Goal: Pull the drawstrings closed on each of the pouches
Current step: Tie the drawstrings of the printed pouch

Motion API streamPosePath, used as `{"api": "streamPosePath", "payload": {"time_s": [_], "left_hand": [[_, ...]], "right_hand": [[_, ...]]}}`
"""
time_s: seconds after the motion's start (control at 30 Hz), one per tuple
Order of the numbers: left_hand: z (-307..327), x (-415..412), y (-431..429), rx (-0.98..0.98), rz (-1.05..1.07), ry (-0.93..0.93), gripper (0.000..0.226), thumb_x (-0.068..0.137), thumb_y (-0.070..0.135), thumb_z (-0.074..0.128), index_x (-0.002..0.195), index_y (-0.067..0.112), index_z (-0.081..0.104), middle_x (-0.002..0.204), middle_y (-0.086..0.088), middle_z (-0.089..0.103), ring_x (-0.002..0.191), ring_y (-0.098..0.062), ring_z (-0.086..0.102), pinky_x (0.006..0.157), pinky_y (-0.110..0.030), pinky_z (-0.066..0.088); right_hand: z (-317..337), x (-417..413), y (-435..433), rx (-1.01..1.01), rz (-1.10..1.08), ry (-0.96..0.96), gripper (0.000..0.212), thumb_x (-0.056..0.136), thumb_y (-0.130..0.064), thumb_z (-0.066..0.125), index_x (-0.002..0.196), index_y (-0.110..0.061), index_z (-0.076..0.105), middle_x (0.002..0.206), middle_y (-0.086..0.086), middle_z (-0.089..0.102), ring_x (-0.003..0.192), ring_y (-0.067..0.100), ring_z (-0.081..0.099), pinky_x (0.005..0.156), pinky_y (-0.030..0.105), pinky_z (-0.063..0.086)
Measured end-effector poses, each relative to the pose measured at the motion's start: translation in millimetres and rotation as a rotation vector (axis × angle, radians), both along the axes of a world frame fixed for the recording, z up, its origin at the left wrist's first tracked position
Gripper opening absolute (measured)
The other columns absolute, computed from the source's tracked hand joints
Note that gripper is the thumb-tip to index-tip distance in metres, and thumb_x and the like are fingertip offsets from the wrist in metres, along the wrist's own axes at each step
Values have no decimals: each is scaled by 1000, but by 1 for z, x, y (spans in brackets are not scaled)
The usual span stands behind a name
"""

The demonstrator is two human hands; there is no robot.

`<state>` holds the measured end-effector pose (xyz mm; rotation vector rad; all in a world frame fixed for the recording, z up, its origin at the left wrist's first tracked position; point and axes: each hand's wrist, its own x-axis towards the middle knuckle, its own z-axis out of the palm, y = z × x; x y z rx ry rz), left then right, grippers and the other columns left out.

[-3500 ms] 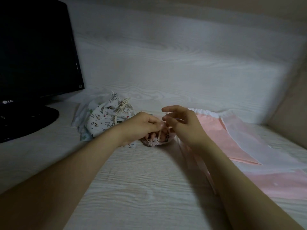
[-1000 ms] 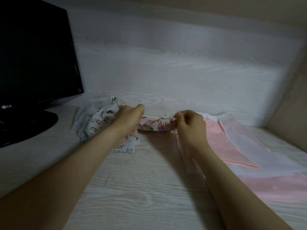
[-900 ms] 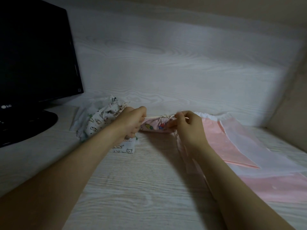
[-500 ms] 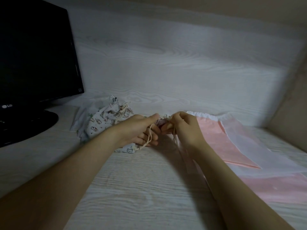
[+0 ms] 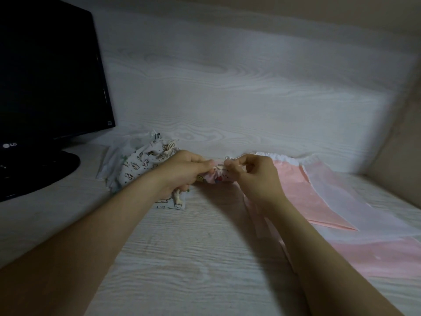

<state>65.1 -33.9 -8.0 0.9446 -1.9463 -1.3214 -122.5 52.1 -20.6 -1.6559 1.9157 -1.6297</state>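
Gripping pink pouch [image 5: 216, 178] crosswise, left hand [image 5: 182, 172] and right hand [image 5: 254, 177] hold ends.

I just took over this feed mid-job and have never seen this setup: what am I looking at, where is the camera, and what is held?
There is no machine here: a person works with two bare hands. The picture comes from a camera worn on the head, looking forward and down. The left hand grips one end of a small pink pouch, and the right hand pinches its gathered mouth. On the pale wooden desk lie a white animal-print pouch by the left hand and flat pink bags to the right. A dark monitor stands at far left.
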Motion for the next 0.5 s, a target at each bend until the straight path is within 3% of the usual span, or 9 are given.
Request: {"api": "streamPosePath", "payload": {"time_s": [0.07, 0.17, 0.27, 0.37, 0.5], "left_hand": [[0, 2, -2, -45, -2, -51, 26, 102, 37, 69, 97, 13, 80, 62, -1, 51, 47, -9, 30, 43, -23, 27], [3, 3, -4, -108, 4, -84, 27, 102, 36, 70, 99, 11, 81, 64, -2, 57, 41, -6, 34, 38, -19, 29], [6, 1, -1, -151, 13, -120, 26, 106, 28, 64, 99, 7, 78, 56, 15, 63, 34, 1, 43, 37, -12, 32], [2, -1, -1, -106, -34, -134, 32, 109, 32, 59, 90, 10, 72, 54, 6, 45, 43, -12, 30, 44, -23, 25], [1, -10, -2, 89, -22, 140, 32, 109, 24, 53, 78, 21, 47, 58, 6, 29, 47, -10, 24, 48, -28, 19]], "right_hand": [[0, -4, -2, -6, -18, -43, 33, 83, -52, 77, 73, -21, 73, 71, -5, 75, 75, 16, 74, 78, 48, 61], [-2, -6, -7, -5, -22, -94, 32, 77, -56, 76, 73, -24, 73, 73, -4, 76, 79, 22, 76, 79, 55, 62], [-1, -4, -8, -13, -81, -57, 28, 80, -48, 78, 70, -22, 72, 70, -6, 74, 78, 15, 74, 79, 44, 61], [2, 0, 0, -18, -153, 102, 20, 86, -35, 76, 74, -21, 73, 76, -10, 74, 75, 3, 68, 72, 28, 51], [4, 8, 2, 3, -134, -36, 27, 80, -41, 77, 67, -18, 71, 70, -10, 72, 71, 2, 65, 69, 26, 49]]}}
